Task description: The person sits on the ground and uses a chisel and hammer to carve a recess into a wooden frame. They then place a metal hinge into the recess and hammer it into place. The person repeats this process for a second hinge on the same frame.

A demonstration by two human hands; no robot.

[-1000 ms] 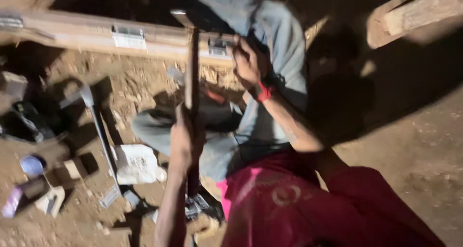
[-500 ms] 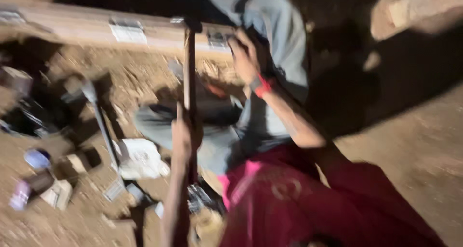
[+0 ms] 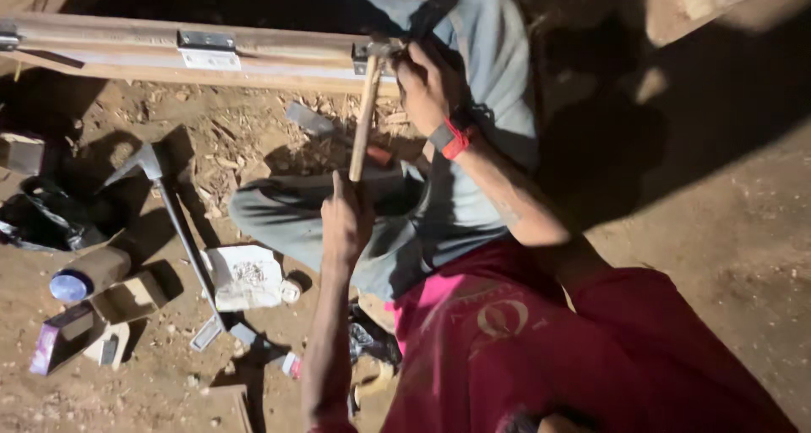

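My left hand (image 3: 345, 222) is closed around the lower end of a wooden-handled hammer (image 3: 365, 116). The handle slants up and the hammer's metal head rests by a metal hinge (image 3: 361, 59) on a long wooden plank (image 3: 118, 54). My right hand (image 3: 427, 87), with a red band at the wrist, sits at that same hinge, fingers pinched beside the hammer head. What the fingers pinch is too small to see. I sit on the dirt floor in grey trousers and a red shirt.
A second hinge (image 3: 207, 49) sits further left on the plank. A long metal-handled hammer (image 3: 173, 209), a white paper with small nails (image 3: 245, 277), a blue-lidded tin (image 3: 80, 277), small boxes (image 3: 63, 340), a black bag (image 3: 42, 222) and a chisel (image 3: 317, 122) lie on the dirt.
The hammer has tilted and its head has come down to the hinge by my right hand. My left hand has slid lower on the handle. The view has shifted slightly.
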